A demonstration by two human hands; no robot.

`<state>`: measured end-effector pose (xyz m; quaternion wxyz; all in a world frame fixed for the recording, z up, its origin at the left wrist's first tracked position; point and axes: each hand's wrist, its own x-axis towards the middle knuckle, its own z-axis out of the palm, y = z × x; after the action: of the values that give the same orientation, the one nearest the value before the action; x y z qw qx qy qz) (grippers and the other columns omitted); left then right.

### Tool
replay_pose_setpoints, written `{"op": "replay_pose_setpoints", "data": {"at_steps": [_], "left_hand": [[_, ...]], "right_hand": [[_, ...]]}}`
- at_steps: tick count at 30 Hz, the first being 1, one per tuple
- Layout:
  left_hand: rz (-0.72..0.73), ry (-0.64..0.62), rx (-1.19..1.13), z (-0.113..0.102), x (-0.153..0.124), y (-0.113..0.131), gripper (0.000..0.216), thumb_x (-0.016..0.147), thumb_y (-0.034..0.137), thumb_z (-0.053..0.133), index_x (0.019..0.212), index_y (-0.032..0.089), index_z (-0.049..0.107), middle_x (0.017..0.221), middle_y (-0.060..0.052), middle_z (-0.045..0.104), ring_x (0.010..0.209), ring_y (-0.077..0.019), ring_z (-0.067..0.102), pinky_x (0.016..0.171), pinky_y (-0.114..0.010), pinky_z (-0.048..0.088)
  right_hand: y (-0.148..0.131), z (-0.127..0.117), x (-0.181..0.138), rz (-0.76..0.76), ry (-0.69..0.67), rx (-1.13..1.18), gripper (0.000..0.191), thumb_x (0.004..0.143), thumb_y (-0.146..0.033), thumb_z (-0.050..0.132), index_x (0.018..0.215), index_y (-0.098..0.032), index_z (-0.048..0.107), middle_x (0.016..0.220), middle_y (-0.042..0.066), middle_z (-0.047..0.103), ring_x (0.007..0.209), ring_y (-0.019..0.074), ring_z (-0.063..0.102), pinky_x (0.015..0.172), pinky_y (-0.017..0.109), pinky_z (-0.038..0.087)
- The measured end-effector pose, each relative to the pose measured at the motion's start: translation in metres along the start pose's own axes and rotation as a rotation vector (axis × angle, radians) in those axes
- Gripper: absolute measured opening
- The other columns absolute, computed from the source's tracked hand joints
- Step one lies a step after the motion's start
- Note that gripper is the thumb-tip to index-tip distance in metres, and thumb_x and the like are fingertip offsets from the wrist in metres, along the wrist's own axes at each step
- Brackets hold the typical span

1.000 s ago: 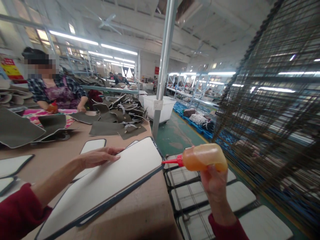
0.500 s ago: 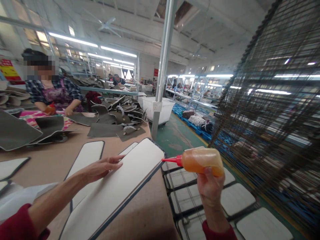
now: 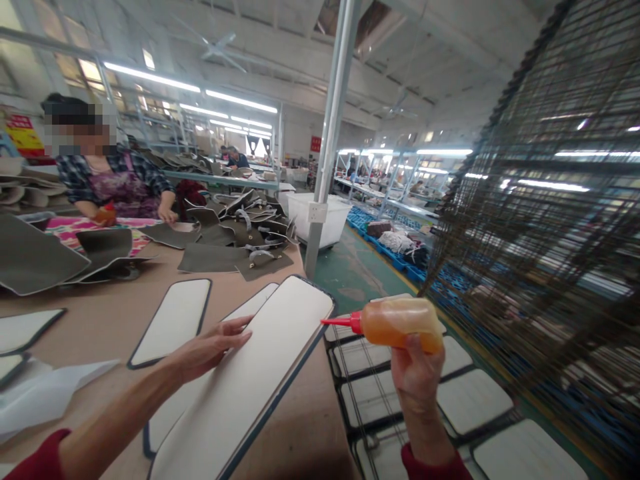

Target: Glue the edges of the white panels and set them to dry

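L hand (image 3: pixel 220 345), fingers part-curled, is pinching a white panel (image 3: pixel 260 360) by its edge over the brown counter (image 3: pixel 305 427); R hand (image 3: pixel 417 373), wrapped tight, is holding an amber bottle (image 3: pixel 400 323), nozzle (image 3: pixel 340 322) at panel's rim. Bkgd: fluor. lights (image 3: pixel 240 101) are glowing.

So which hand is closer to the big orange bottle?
Right: the right hand grips the bottle from below; the left hand is off to its left, touching a white panel.
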<state>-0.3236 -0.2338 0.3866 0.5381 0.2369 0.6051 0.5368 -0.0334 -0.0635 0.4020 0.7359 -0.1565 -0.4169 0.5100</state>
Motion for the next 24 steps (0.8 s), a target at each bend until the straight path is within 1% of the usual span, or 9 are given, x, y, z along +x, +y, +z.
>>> {"op": "replay_pose_setpoints", "data": {"at_steps": [5,10,13,15,19,21,24], "left_hand": [[-0.007,0.009,-0.02,-0.001,0.002,-0.003,0.092,0.062,0.042,0.085,0.141,0.019,0.044,0.119,-0.011,0.07,0.115,-0.028,0.061,0.078,-0.028,0.056],[-0.01,0.027,-0.028,0.002,0.0,-0.002,0.094,0.06,0.042,0.086,0.141,0.019,0.045,0.119,-0.01,0.07,0.112,-0.027,0.063,0.076,-0.027,0.055],[-0.008,0.018,-0.039,0.005,-0.002,-0.001,0.095,0.059,0.041,0.086,0.141,0.019,0.045,0.115,-0.01,0.071,0.108,-0.0261,0.065,0.075,-0.026,0.055],[-0.006,0.013,-0.044,0.006,-0.004,-0.001,0.094,0.058,0.042,0.087,0.14,0.018,0.046,0.112,-0.009,0.073,0.103,-0.0255,0.067,0.074,-0.026,0.055],[0.009,-0.005,-0.044,0.008,-0.005,0.0,0.092,0.058,0.041,0.087,0.139,0.018,0.049,0.108,-0.009,0.074,0.094,-0.0236,0.069,0.07,-0.026,0.055],[0.013,-0.008,-0.042,0.008,-0.005,0.0,0.09,0.06,0.04,0.086,0.139,0.018,0.049,0.108,-0.009,0.074,0.092,-0.0228,0.069,0.068,-0.025,0.054],[0.015,0.021,-0.048,0.008,-0.005,0.002,0.09,0.06,0.041,0.086,0.139,0.019,0.049,0.108,-0.009,0.073,0.094,-0.0224,0.068,0.068,-0.025,0.054]], "right_hand": [[0.001,0.0,-0.002,0.024,-0.006,0.017,0.052,0.06,-0.029,0.081,0.109,-0.019,0.065,0.093,0.001,0.074,0.081,0.0155,0.068,0.077,0.028,0.055],[0.001,0.002,-0.004,0.075,0.005,0.043,0.056,0.056,-0.026,0.083,0.109,-0.018,0.066,0.091,0.001,0.074,0.081,0.0162,0.068,0.075,0.028,0.056],[0.002,0.002,-0.005,0.092,0.016,0.049,0.057,0.054,-0.026,0.083,0.108,-0.019,0.067,0.092,0.001,0.073,0.081,0.017,0.068,0.076,0.03,0.056],[0.002,0.002,-0.006,0.101,0.004,0.037,0.054,0.055,-0.028,0.083,0.107,-0.019,0.067,0.092,0.002,0.073,0.081,0.0181,0.068,0.076,0.032,0.057],[0.001,0.004,-0.009,0.108,-0.013,0.016,0.051,0.057,-0.03,0.082,0.105,-0.019,0.067,0.092,0.002,0.073,0.082,0.0183,0.068,0.077,0.032,0.056],[0.001,0.005,-0.01,0.098,-0.026,-0.008,0.05,0.059,-0.032,0.081,0.105,-0.019,0.066,0.092,0.003,0.073,0.082,0.0199,0.068,0.079,0.035,0.056],[0.001,0.006,-0.011,0.085,-0.05,-0.05,0.047,0.062,-0.034,0.078,0.104,-0.019,0.066,0.092,0.005,0.072,0.084,0.0233,0.068,0.083,0.044,0.055]]}}
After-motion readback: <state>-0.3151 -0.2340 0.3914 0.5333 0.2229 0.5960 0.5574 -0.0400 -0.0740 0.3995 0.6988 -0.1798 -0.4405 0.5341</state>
